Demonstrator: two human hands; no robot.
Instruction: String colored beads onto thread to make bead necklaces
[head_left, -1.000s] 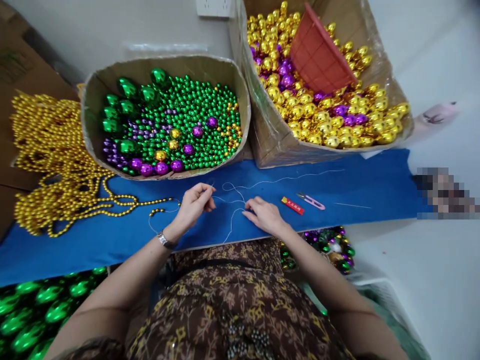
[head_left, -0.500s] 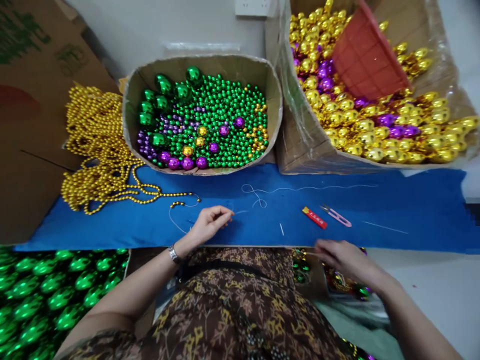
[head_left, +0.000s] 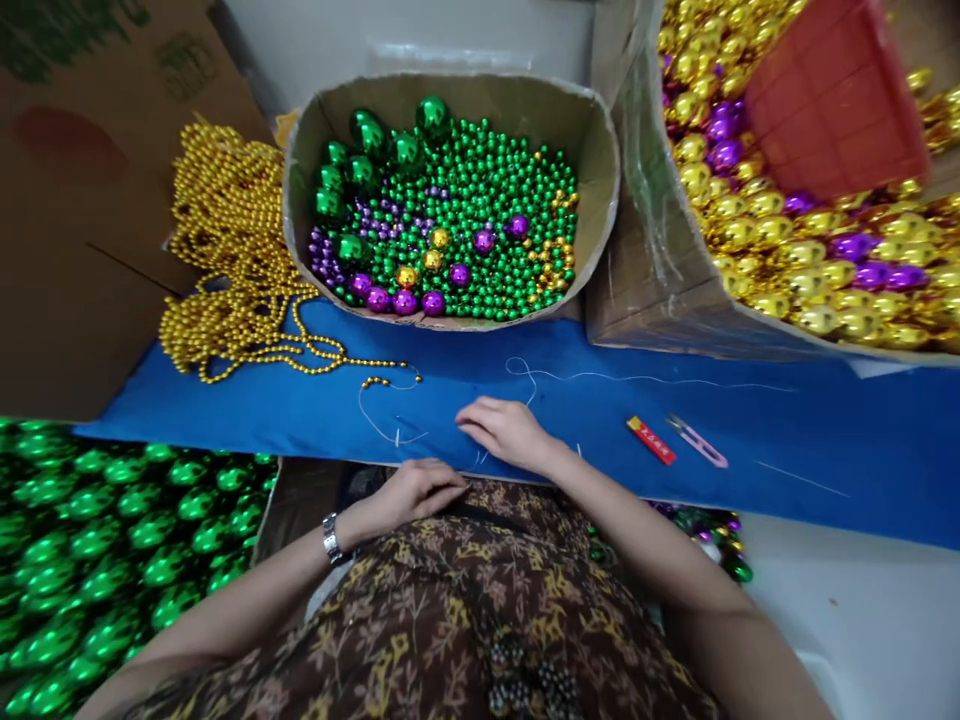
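My right hand rests on the blue cloth, fingers drawn together and pointing left onto a white thread. The thread loops left to the end of a gold bead string and also trails off to the right. My left hand sits lower, at the cloth's near edge above my lap. Its fingers are curled closed, and what they hold is hidden. A watch is on that wrist.
A cardboard box of green, purple and gold beads stands behind the cloth. At the right, a larger box holds gold balls and a red basket. A small red packet and thread snips lie on the cloth. Green balls fill the lower left.
My right hand came back from the lower right onto the cloth by the thread. My left hand drew back from the cloth to its near edge. The view shifted left.
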